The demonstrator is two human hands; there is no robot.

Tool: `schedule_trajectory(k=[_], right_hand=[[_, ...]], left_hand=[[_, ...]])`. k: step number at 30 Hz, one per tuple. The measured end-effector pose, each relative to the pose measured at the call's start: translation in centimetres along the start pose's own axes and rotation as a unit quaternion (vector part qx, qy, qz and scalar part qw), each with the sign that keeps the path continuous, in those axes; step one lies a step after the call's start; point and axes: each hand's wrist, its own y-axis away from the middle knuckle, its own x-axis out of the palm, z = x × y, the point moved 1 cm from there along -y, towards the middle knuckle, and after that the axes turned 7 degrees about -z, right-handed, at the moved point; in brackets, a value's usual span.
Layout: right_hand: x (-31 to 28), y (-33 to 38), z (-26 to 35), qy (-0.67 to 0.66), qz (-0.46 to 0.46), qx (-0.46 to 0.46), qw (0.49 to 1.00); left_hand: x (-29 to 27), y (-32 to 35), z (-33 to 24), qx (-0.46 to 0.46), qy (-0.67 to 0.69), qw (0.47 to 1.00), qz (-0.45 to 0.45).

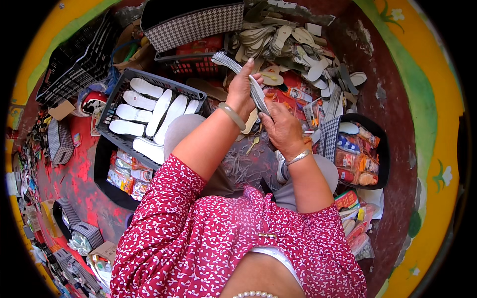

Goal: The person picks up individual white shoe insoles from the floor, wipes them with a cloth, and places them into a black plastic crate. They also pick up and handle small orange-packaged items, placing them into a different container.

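A thin, layered stack of pale shoe soles (258, 94) is held up edge-on in front of me, slanting from upper left to lower right. Around its middle, my left hand (241, 90) is closed, with the thumb up along one side. The lower end is pinched by my right hand (284, 126), its thumb and fingers pressed together on the edge. Left of my hands, white soles (160, 113) lie in rows in a black plastic crate (130, 147). Beyond the hands is a large loose pile of pale soles (279, 39).
A black-lined houndstooth basket (330, 138) of packaged goods sits at right. Another dark bin (104, 166) of packets stands below the crate. At the back are a houndstooth box (196, 26) and stacked black crates (74, 62). Scraps and a yellow spoon (253, 144) lie between my legs.
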Motion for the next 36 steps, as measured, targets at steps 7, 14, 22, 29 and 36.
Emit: schedule_trajectory(k=[7, 14, 22, 29, 36], right_hand=[[-0.7, 0.2, -1.2, -0.023, -0.04, -0.09, 0.995], [-0.6, 0.2, -0.6, 0.061, -0.057, -0.1, 0.992], [-0.6, 0.1, -0.4, 0.064, -0.053, -0.104, 0.991], [-0.2, -0.1, -1.7, -0.274, 0.033, 0.111, 0.955], [-0.5, -0.9, -1.5, -0.518, 0.119, 0.214, 0.819]], left_hand=[[-0.1, -0.1, -0.4, -0.031, 0.029, 0.999, -0.024], [-0.2, -0.8, 0.2, -0.059, 0.042, 0.997, 0.01], [-0.2, -0.1, -0.4, -0.047, 0.054, 0.997, 0.006], [0.4, 0.4, -0.7, 0.001, 0.024, 1.0, 0.002], [1.4, 1.5, 0.1, 0.07, -0.038, 0.993, 0.085]])
